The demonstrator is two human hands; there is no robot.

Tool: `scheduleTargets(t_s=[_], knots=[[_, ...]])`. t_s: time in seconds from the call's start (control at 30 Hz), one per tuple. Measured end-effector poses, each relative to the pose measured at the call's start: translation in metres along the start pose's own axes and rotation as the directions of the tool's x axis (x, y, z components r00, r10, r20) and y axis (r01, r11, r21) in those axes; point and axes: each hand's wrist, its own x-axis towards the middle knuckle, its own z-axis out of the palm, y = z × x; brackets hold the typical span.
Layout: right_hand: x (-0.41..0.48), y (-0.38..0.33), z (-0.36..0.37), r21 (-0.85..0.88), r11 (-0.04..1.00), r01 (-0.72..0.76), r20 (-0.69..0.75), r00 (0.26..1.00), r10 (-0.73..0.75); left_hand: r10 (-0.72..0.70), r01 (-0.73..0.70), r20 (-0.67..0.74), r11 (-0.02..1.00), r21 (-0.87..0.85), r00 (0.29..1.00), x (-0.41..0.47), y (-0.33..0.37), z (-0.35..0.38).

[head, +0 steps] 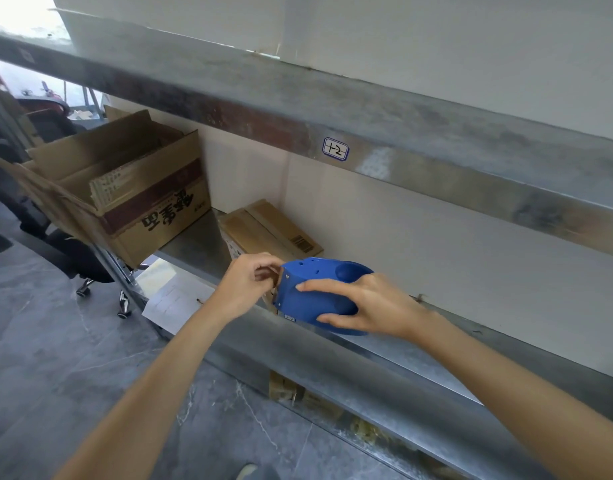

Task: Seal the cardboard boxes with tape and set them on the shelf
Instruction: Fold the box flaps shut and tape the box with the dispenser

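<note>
The blue dispenser (319,299) is held over the shelf's (419,358) front edge, its long axis running left to right and its mouth facing left. The right hand (371,306) grasps its body, fingers (317,287) wrapped round it. The left hand (244,285) pinches what looks like the tape end (274,296) at the mouth. The small box (270,230) lies flat just behind, toward the shelf's back and nearer the left hand. An open box (125,188) sits at the left end. Nothing stands between.
</note>
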Motion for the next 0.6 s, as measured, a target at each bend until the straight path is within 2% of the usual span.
scheduleTargets(t_s=[0.13, 0.23, 0.3, 0.4, 0.6], knots=[[0.002, 0.001, -0.003, 0.061, 0.996, -0.059, 0.034, 0.998, 0.057, 0.008, -0.008, -0.071, 1.0, 0.008, 0.997, 0.002, 0.005, 0.002], [0.001, 0.007, -0.011, -0.009, 0.997, -0.075, 0.015, 0.997, 0.076, 0.045, -0.038, -0.17, 0.998, 0.047, 0.984, 0.0, 0.002, -0.007], [-0.008, 0.017, -0.019, -0.031, 0.992, -0.123, -0.017, 0.992, 0.122, 0.003, -0.003, -0.222, 1.0, 0.003, 0.975, -0.003, -0.009, -0.023], [-0.02, 0.027, -0.029, -0.007, 0.987, -0.159, 0.013, 0.987, 0.159, -0.04, 0.041, -0.223, 0.999, 0.001, 0.974, -0.01, -0.018, -0.035], [-0.028, 0.03, -0.031, -0.007, 0.987, -0.161, 0.048, 0.986, 0.161, -0.103, 0.099, -0.233, 0.995, -0.03, 0.967, -0.016, -0.024, -0.014]])
